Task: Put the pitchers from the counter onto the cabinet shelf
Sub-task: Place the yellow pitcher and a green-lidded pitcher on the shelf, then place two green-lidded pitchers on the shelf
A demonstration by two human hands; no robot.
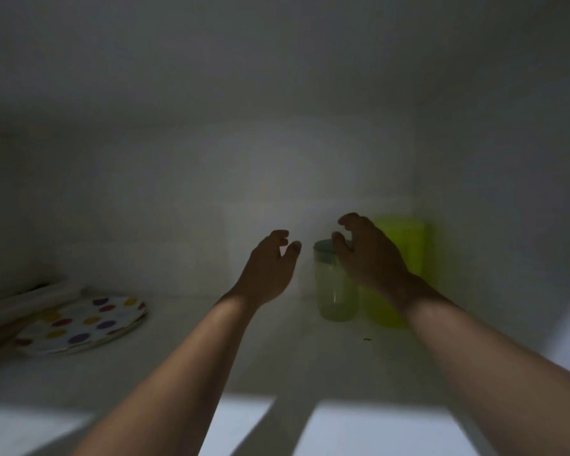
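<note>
Both my arms reach into a dim white cabinet. A pale translucent pitcher (334, 291) with a teal lid stands upright on the shelf (211, 350) at the back right. A larger lime-green pitcher (405, 248) stands beside it, against the right wall. My right hand (369, 255) hovers in front of both pitchers, fingers curled and apart, thumb near the teal lid; no grip shows. My left hand (270, 268) is open just left of the pale pitcher, holding nothing.
A stack of polka-dot plates (79, 324) lies on the shelf at the left, with a pale roll-like object (30, 297) behind it. A small dark speck (366, 339) lies in front of the pitchers. The cabinet's right wall stands close to the green pitcher.
</note>
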